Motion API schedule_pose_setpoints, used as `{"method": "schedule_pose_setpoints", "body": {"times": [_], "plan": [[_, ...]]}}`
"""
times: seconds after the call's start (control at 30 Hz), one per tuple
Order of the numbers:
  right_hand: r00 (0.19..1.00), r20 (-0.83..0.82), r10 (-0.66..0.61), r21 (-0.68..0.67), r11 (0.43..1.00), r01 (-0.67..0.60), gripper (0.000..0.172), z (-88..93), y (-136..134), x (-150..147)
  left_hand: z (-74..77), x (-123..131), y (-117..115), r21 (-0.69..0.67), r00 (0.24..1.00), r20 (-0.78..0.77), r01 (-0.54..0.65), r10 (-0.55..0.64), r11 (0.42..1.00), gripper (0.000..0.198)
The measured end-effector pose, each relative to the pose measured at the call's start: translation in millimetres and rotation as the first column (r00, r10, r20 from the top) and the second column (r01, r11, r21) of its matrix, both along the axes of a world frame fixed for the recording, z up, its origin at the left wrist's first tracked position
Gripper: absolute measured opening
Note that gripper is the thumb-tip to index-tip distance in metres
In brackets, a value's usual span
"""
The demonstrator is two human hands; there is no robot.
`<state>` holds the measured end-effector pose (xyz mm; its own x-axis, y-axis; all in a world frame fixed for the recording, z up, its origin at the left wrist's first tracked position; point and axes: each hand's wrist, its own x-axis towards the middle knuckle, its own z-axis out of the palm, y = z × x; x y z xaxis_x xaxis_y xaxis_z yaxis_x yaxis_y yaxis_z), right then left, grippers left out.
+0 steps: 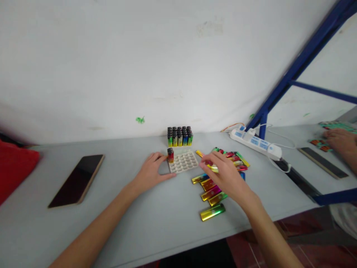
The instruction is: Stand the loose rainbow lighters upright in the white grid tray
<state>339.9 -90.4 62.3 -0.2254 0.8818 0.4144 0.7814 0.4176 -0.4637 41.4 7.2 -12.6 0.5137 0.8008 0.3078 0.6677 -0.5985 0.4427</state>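
One white lighter tray (pixel 187 162) with rows of round sockets lies on the grey table (pixel 150 227), and a red-and-yellow lighter (pixel 171 158) with a black top stands at its left back corner (a second may be tucked against it; the overlap hides the count). At the tray's left edge is the left hand (pixel 150 171), thumb and fingers spread around that corner, fingertips beside the lighter. Just right of the tray, the right hand (pixel 224 174) reaches over the loose lighters with its fingertips drawn close; whether they pinch one cannot be told. Four loose lighters (pixel 211 192) fan out to the tray's front right, one more, a gold-and-green lighter (pixel 212 212), lies nearer the table edge, and those beneath and beyond the hand overlap too much to count. Behind the tray stands one block of upright lighters (pixel 180 137), five across its front row. Farther right of the tray are one white power strip (pixel 258 144), one blue metal frame (pixel 279 93) and a co-worker's hand (pixel 341 138); well to its left are one smartphone (pixel 78 180) and a red item (pixel 16 167).
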Motion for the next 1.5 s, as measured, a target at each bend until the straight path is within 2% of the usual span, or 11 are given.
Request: {"method": "schedule_pose_setpoints", "body": {"times": [0.07, 0.2, 0.33, 0.47, 0.67, 0.83, 1.03, 1.17, 1.37, 1.5], "plan": [[0.998, -0.019, -0.053, 0.042, 0.998, 0.054, 0.025, -6.1, -36.7, 14.4, -0.3, 0.1, 1.4, -0.004, 1.0, -0.007, 0.008, -0.009, 1.0, 0.071], [0.988, 0.12, -0.093, 0.006, 0.996, 0.093, 0.053, -35.3, -99.6, 16.2, -2.6, -0.6, 5.5, 0.015, 1.0, -0.005, 0.016, -0.016, 1.0, 0.074], [0.959, 0.194, -0.204, 0.023, 0.979, 0.204, 0.077, -66.3, -123.2, 9.0, -6.0, -2.0, 9.9, 0.032, 1.0, -0.011, 0.016, -0.016, 0.999, 0.075], [0.951, 0.185, -0.249, 0.054, 0.968, 0.243, 0.076, -79.2, -121.7, 7.1, -5.9, -2.0, 11.8, 0.033, 1.0, -0.007, 0.015, -0.015, 0.999, 0.077], [0.943, 0.098, -0.317, 0.104, 0.946, 0.307, 0.06, -69.9, -116.4, 2.6, 0.0, -2.0, 12.7, 0.005, 0.999, -0.018, 0.027, -0.027, 1.0, 0.076], [0.947, 0.023, -0.32, 0.098, 0.944, 0.316, 0.057, -66.0, -130.3, 6.6, 0.4, -3.4, 15.0, 0.014, 1.0, -0.011, 0.03, -0.029, 0.999, 0.077], [0.942, 0.032, -0.334, 0.079, 0.94, 0.331, 0.035, -74.8, -144.3, 14.4, 0.5, -3.0, 16.3, -0.011, 1.0, -0.008, 0.03, -0.031, 0.999, 0.082], [0.949, 0.089, -0.304, 0.089, 0.951, 0.296, 0.021, -77.6, -131.2, 18.1, 1.6, -1.4, 16.1, -0.021, 1.0, -0.012, 0.022, -0.022, 1.0, 0.085], [0.96, 0.047, -0.278, 0.094, 0.958, 0.273, 0.02, -83.5, -97.4, 23.0, 2.0, -0.5, 15.7, -0.027, 1.0, -0.004, 0.008, -0.008, 1.0, 0.084], [0.958, 0.006, -0.288, 0.058, 0.956, 0.287, 0.017, -85.1, -85.9, 23.9, 2.1, -0.3, 14.8, -0.027, 1.0, 0.004, 0.002, -0.002, 1.0, 0.083]]}}
